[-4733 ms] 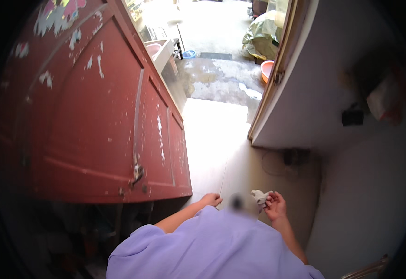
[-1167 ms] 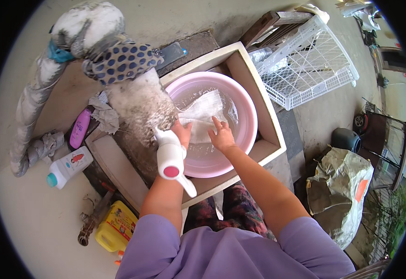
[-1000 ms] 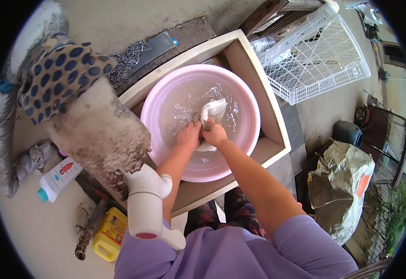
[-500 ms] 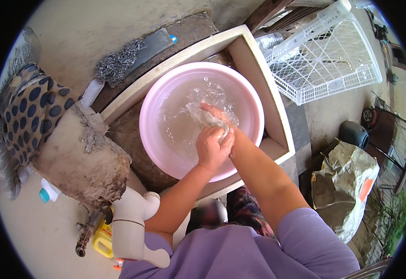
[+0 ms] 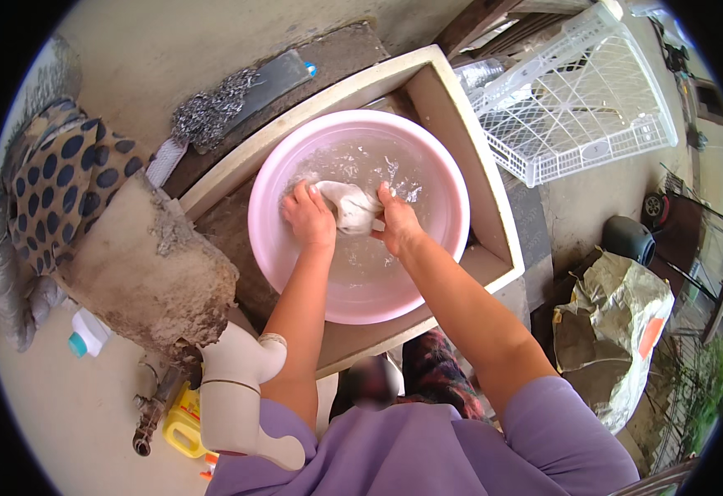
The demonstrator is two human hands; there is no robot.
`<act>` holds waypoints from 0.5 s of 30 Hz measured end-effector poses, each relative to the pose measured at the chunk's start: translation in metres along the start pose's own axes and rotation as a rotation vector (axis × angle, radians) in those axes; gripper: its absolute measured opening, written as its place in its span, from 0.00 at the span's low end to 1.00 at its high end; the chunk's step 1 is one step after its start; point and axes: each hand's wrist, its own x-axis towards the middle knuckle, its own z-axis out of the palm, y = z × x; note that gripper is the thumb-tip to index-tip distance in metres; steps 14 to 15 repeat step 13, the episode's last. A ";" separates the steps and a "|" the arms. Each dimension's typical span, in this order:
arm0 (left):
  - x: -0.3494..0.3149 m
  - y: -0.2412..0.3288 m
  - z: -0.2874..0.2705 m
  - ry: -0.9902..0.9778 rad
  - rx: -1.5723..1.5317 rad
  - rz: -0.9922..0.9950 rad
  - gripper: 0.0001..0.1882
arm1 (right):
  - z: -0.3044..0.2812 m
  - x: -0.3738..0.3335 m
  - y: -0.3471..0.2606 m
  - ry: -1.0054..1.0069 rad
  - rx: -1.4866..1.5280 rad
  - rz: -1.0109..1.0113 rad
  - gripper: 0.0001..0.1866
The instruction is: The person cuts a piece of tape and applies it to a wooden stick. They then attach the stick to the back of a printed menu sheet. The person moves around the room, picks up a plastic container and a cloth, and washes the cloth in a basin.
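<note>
A whitish wet cloth [image 5: 350,207] lies bunched at the surface of the cloudy water in a pink basin [image 5: 264,248]. My left hand [image 5: 310,217] grips its left end, thumb against the fabric and fingers partly in the water. At its right end my right hand [image 5: 398,223] pinches the cloth between thumb and fingers. Ripples and bright reflections spread beyond the cloth. The basin sits inside a pale, square-edged stone sink [image 5: 494,178], and both my forearms reach over the sink's near edge.
Left of the sink stand a crusted pillar [image 5: 155,264] and a white plastic pipe [image 5: 231,388]. Steel wool [image 5: 208,107] rests on the back ledge. A white plastic crate [image 5: 576,107] is at the right, above a silvery sack [image 5: 614,331]. A yellow jug [image 5: 184,426] stands lower left.
My hands were together, squeezing the cloth at the basin's right side. Now they are apart, with the cloth spread between them nearer the middle, and my left hand has moved left and farther away.
</note>
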 end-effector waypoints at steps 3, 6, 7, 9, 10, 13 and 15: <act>-0.019 0.026 -0.017 -0.291 0.237 0.194 0.18 | 0.002 -0.011 -0.015 0.069 -0.022 0.142 0.30; 0.010 0.015 -0.026 -0.620 0.020 -0.432 0.18 | -0.013 0.012 0.005 0.065 0.019 0.077 0.35; -0.001 0.008 -0.008 -0.449 -0.004 -0.352 0.17 | -0.008 0.011 0.010 0.115 0.040 0.052 0.36; -0.028 0.003 0.031 -0.106 -0.041 -0.189 0.15 | 0.010 -0.005 0.004 0.020 0.037 0.147 0.40; -0.020 0.035 0.004 -0.497 -0.295 -0.350 0.15 | 0.012 0.002 0.007 -0.049 0.140 0.188 0.41; -0.058 0.089 -0.051 -0.219 -0.358 -0.094 0.12 | 0.007 0.035 0.029 -0.232 0.324 0.335 0.44; -0.058 0.089 -0.051 -0.219 -0.358 -0.094 0.12 | 0.007 0.035 0.029 -0.232 0.324 0.335 0.44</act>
